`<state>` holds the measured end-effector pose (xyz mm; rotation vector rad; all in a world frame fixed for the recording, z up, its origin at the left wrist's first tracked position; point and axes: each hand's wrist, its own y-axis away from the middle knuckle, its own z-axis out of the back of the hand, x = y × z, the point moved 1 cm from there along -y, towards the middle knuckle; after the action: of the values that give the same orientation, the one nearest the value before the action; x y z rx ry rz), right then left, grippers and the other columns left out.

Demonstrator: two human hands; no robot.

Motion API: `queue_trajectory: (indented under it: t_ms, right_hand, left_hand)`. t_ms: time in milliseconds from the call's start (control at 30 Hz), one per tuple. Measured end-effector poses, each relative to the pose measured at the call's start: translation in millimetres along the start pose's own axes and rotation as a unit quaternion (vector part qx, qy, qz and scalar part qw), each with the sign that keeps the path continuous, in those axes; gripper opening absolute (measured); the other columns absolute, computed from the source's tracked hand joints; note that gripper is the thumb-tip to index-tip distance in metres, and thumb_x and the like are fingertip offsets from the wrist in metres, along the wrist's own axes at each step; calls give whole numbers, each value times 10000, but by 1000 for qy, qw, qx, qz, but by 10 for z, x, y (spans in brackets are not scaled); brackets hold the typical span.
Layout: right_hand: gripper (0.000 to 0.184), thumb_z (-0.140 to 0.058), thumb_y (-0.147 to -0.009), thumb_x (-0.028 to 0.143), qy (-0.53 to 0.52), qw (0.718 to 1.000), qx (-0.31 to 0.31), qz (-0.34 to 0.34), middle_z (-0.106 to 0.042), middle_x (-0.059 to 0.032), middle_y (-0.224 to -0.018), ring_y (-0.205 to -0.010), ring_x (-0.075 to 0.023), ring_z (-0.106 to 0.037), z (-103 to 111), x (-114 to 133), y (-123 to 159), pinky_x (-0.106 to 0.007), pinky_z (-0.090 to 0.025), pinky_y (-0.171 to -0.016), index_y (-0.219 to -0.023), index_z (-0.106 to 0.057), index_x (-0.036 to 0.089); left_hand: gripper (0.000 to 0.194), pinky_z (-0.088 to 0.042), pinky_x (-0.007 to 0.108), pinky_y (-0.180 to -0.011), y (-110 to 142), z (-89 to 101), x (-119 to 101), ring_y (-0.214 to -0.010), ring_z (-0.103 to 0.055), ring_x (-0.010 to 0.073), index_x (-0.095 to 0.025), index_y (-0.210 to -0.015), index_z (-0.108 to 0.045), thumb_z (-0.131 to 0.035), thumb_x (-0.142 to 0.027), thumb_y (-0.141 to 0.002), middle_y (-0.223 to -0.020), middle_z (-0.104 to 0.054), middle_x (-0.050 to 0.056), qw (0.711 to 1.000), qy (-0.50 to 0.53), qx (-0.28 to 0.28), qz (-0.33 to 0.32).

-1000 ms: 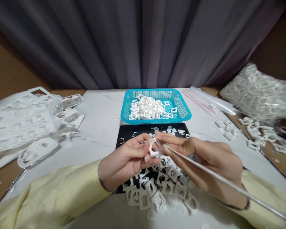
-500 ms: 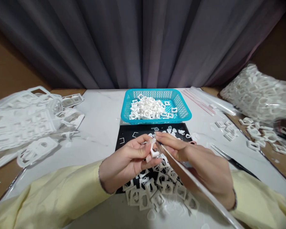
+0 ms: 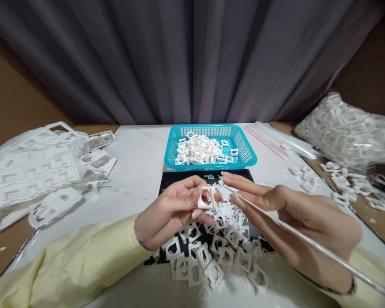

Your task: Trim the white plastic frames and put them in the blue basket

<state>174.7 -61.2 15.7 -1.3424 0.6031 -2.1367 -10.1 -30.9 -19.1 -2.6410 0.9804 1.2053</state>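
My left hand (image 3: 167,207) pinches a small white square frame (image 3: 207,206) between thumb and fingers, its cut-out facing me. To its right, my right hand (image 3: 308,214) grips a long thin pale rod-like tool (image 3: 308,241) that runs back past the wrist. The tool's tip is by the fingertips, apart from the frame; its exact kind is unclear. Below both hands, a black mat (image 3: 173,176) carries white scraps (image 3: 234,214) and a heap of similar frames (image 3: 181,268), some spilling past its near edge.
Behind the mat stands a blue perforated basket (image 3: 250,160) holding many white frames. Stacked white sheets (image 3: 35,179) lie at left. On the right are a full clear bag (image 3: 349,132), loose white pieces (image 3: 340,177), small blocks (image 3: 306,177) and flat plastic bags (image 3: 285,141).
My right hand has drawn away to the right with the tool, leaving a gap from the frame. My left hand has turned the frame slightly. The tweezers at right are now covered by my right hand.
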Motion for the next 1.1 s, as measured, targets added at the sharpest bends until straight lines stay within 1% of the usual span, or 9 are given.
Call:
queue_trajectory:
  t_ms: [100, 233, 333, 467, 700, 867, 967, 1033, 1100]
  right_hand:
    - [190, -617, -762, 56, 19, 1000, 7, 11, -714, -35, -1013, -846, -221, -706, -10, -11, 12, -254, -617, -761, -695, -531, 211]
    - [186, -620, -764, 69, 22, 1000, 10, 14, -716, -36, -1005, -821, -212, -711, -9, -6, 19, -238, -619, -741, -695, -521, 210]
    - [183, -632, -763, 78, 27, 1000, 6, 14, -715, -27, -1012, -774, -199, -717, -6, 0, 25, -239, -620, -733, -695, -530, 215]
    - [171, -630, -763, 88, 30, 999, 8, 17, -710, -17, -1029, -731, -188, -719, -8, 0, 27, -248, -625, -711, -717, -542, 226]
    - [185, -637, -754, 70, 29, 999, 19, 15, -702, -17, -1055, -776, -176, -717, 3, 9, 26, -199, -618, -701, -714, -536, 220]
    - [187, -637, -758, 82, 39, 999, 21, 21, -710, 5, -1029, -794, -183, -715, -6, 13, 33, -194, -621, -666, -718, -534, 233]
    - [184, -632, -761, 86, 41, 999, 17, 5, -717, 5, -1004, -826, -193, -709, -11, 6, 45, -199, -622, -678, -715, -530, 233]
    - [174, -629, -764, 93, 42, 999, 18, 6, -716, 4, -1009, -843, -198, -707, -8, 1, 46, -212, -623, -697, -721, -536, 233]
    - [161, -622, -771, 99, 45, 999, 16, 19, -706, 4, -1041, -835, -194, -709, 4, 3, 34, -230, -623, -721, -723, -544, 232]
  left_hand:
    - [145, -583, 265, -561, 2, -2, 10, -488, -436, 62, -121, -827, -582, -698, -155, -746, -602, -553, -14, 1000, 6, 20, 3]
    - [157, -552, 222, -465, 4, 8, 24, -470, -425, 46, -119, -813, -569, -692, -191, -748, -739, -604, 30, 998, 14, 50, 29]
    - [144, -518, 188, -423, 7, 13, 27, -451, -418, 50, -136, -815, -556, -676, -195, -761, -689, -581, 13, 997, 13, 61, 41]
    - [122, -477, 162, -395, 6, 13, 26, -439, -416, 56, -144, -816, -550, -656, -190, -775, -643, -549, -4, 997, 8, 58, 43]
    - [78, -401, 127, -362, 15, 24, 36, -411, -378, 25, -142, -855, -553, -605, -188, -820, -809, -629, 60, 996, 19, 66, 55]
    - [72, -364, 120, -367, 25, 21, 28, -406, -313, 19, -142, -845, -558, -611, -179, -813, -758, -604, 42, 996, 20, 63, 62]
    - [71, -357, 116, -368, 41, 9, 32, -406, -301, 13, -139, -829, -562, -619, -177, -810, -749, -597, 33, 995, 19, 65, 69]
    - [86, -353, 111, -364, 47, -7, 26, -408, -308, 12, -138, -823, -565, -634, -185, -801, -740, -594, 28, 995, 14, 62, 71]
    - [90, -355, 113, -355, 27, -14, -9, -414, -353, 25, -147, -845, -570, -629, -202, -806, -723, -591, 23, 997, -13, 47, 52]
